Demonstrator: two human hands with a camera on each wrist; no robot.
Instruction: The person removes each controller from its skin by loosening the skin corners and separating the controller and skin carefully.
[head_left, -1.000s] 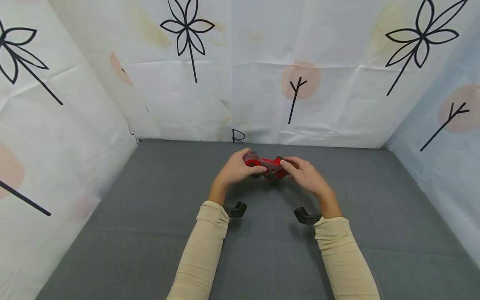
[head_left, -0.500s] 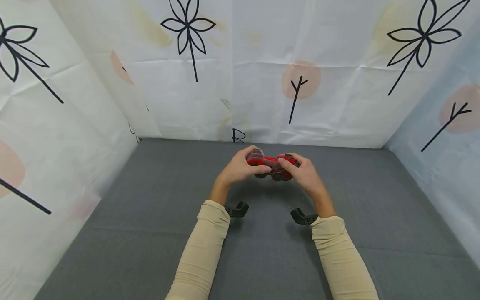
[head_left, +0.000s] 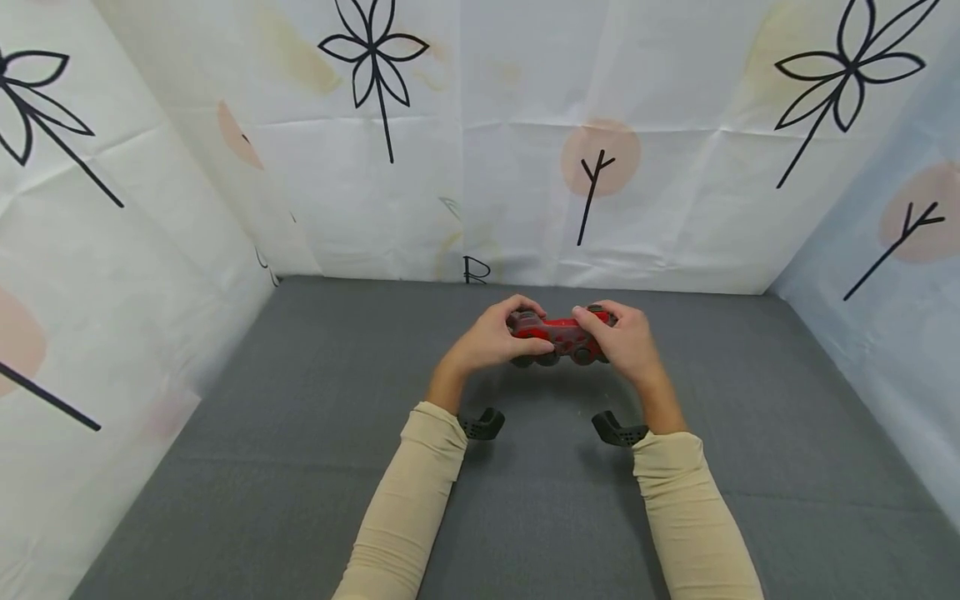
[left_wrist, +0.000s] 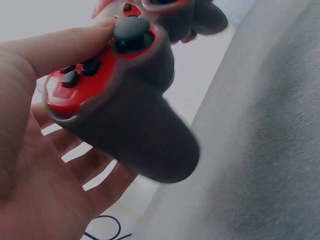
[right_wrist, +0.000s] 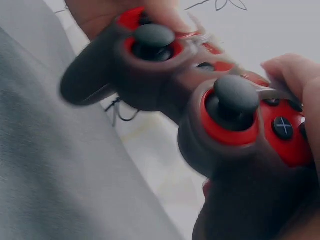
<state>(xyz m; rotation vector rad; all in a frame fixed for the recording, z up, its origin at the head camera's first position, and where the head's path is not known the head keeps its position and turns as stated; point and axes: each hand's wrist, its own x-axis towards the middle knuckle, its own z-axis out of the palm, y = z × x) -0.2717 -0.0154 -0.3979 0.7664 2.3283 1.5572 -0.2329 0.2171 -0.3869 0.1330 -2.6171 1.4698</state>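
Observation:
A red and dark grey game controller [head_left: 567,335] is held between both hands above the grey surface, its shadow below it. My left hand [head_left: 491,340] grips one end, the thumb on the face near a black thumbstick [left_wrist: 131,34] and fingers curled behind. At the other end my right hand [head_left: 624,342] holds on, its thumb lying over the top face. In the right wrist view the controller's two thumbsticks and a button with a cross [right_wrist: 283,128] show, the grips pointing toward my body.
A grey cloth-covered surface [head_left: 345,400] spreads under both arms. White fabric walls [head_left: 510,183] with flower and twig drawings enclose it at the back and both sides. Black wrist mounts [head_left: 482,424] stick out inward from both wrists.
Both hands and the controller have shifted to the right. The controller has turned to lie more level, and the right hand's grip has moved round its right end.

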